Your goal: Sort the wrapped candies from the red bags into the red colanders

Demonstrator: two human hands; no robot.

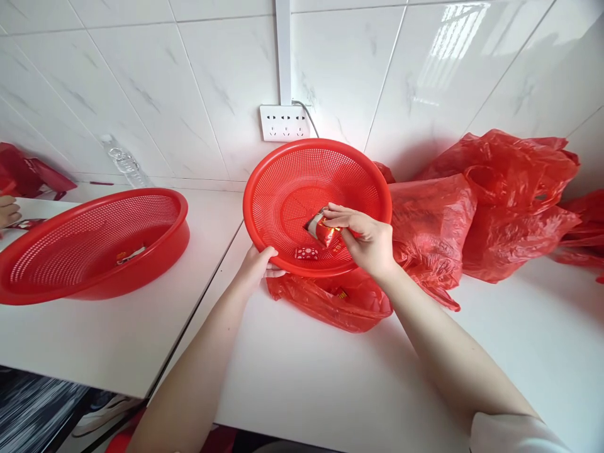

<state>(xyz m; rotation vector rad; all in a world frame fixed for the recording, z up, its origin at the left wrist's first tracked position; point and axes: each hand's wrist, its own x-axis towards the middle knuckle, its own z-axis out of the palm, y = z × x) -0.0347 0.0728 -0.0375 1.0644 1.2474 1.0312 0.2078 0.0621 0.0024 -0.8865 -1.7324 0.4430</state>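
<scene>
A round red plastic sieve basket [283, 189] is tilted toward me against the tiled wall. My left hand [259, 265] grips its lower left rim, thumb on top and fingers beneath. Inside the basket, my right hand [361, 236] pinches a small red and gold foil packet [325, 234] with a pale part at its far end. A red packet with white spots [306, 253] lies in the basket just below. Under the basket's front edge sits a red plastic bag [340, 308] with a small yellow-marked item showing in it.
Several filled red plastic bags [504, 214] stand to the right. Another red basket [132, 277] with a few small packets rests on the left table, beyond a seam. Behind it leans a clear bottle [125, 160]. Another person's hand [7, 211] shows far left. A power strip [285, 123] is on the wall.
</scene>
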